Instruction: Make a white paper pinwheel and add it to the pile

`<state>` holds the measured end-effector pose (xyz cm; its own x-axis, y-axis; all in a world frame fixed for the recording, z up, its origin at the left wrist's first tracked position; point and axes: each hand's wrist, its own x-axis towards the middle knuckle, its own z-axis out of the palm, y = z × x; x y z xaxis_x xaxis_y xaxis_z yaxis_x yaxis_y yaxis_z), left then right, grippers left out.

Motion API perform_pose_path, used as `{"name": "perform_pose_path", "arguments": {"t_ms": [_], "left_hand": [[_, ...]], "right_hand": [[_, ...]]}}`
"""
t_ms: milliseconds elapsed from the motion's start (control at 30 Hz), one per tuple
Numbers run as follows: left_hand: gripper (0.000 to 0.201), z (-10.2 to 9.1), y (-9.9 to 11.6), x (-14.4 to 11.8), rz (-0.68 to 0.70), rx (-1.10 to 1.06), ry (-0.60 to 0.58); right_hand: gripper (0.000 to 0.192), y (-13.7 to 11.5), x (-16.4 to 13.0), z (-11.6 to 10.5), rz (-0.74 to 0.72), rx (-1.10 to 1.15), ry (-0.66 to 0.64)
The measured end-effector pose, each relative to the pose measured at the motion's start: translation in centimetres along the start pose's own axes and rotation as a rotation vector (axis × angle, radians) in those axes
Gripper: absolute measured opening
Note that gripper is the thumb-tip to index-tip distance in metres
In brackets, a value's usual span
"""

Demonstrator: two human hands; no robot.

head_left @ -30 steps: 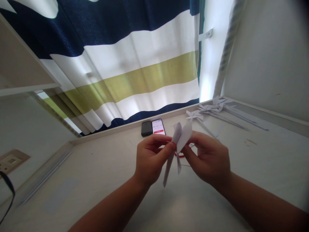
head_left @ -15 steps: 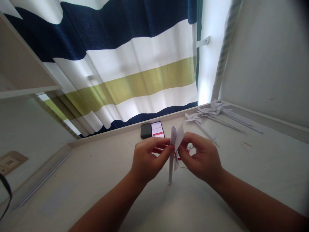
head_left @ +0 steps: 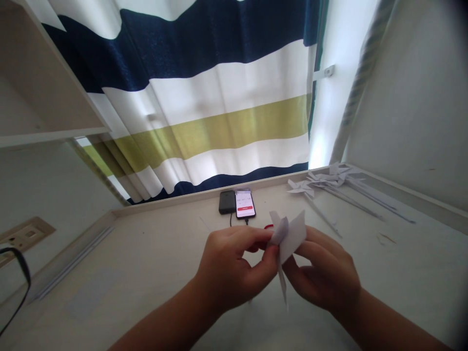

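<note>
A white paper pinwheel [head_left: 293,239] is held up between my hands, its folded blades sticking out above and below my fingers. My left hand [head_left: 234,267] pinches it near the middle with thumb and forefinger. On the other side, the fingers of my right hand [head_left: 326,269] are closed on the blades from behind. Most of the rolled paper stick is hidden behind my left hand. A red loop [head_left: 268,226] shows just beyond my fingers; the rest of that object is covered.
Several finished paper pinwheels [head_left: 300,186] on sticks lie at the back right. A phone [head_left: 244,204] with a cable and a black box [head_left: 227,202] sit by the back ledge. Thin paper strips [head_left: 75,263] lie along the left edge. A striped curtain [head_left: 219,126] hangs behind.
The pinwheel has turned from nearly edge-on, showing more of its blades, and the stick has swung mostly out of sight. Both hands sit lower, and my right fingers now reach behind the blades.
</note>
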<state>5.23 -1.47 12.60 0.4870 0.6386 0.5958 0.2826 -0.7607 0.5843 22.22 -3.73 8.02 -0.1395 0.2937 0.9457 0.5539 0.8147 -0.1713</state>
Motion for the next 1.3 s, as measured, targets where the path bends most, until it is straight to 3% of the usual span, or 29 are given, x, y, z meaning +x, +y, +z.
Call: {"name": "perform_pose_path", "arguments": {"t_ms": [167, 400, 733, 900, 1033, 1133, 1300], "left_hand": [[0.024, -0.1, 0.3, 0.1, -0.076, -0.047, -0.027], [0.018, -0.2, 0.1, 0.6, -0.271, -0.306, -0.103], [0.015, 0.7, -2.3, 1.0, -0.397, -0.588, -0.167], [0.026, 1.2, -3.4, 1.3, -0.503, -0.757, -0.308], [0.040, 1.6, -3.6, 1.1, -0.427, -0.832, -0.374], [0.035, 1.7, -3.6, 0.9, -0.400, -0.786, -0.344], [0.023, 2.0, -4.5, 0.8, -0.538, -0.684, -0.198]], "right_hand": [[0.039, -0.3, -0.1, 0.0, -0.006, 0.015, 0.010], [0.036, -0.5, 0.1, 0.4, 0.094, 0.108, 0.083], [0.026, 0.3, 0.2, 0.7, 0.206, 0.149, 0.060], [0.020, 1.4, 0.3, 0.7, 0.275, 0.035, 0.063], [0.019, 1.8, 0.2, 0.8, 0.279, -0.078, 0.053], [0.019, 1.5, 0.0, 0.9, 0.274, -0.133, 0.052], [0.023, 1.9, 0.1, 0.5, 0.346, -0.077, 0.065]]}}
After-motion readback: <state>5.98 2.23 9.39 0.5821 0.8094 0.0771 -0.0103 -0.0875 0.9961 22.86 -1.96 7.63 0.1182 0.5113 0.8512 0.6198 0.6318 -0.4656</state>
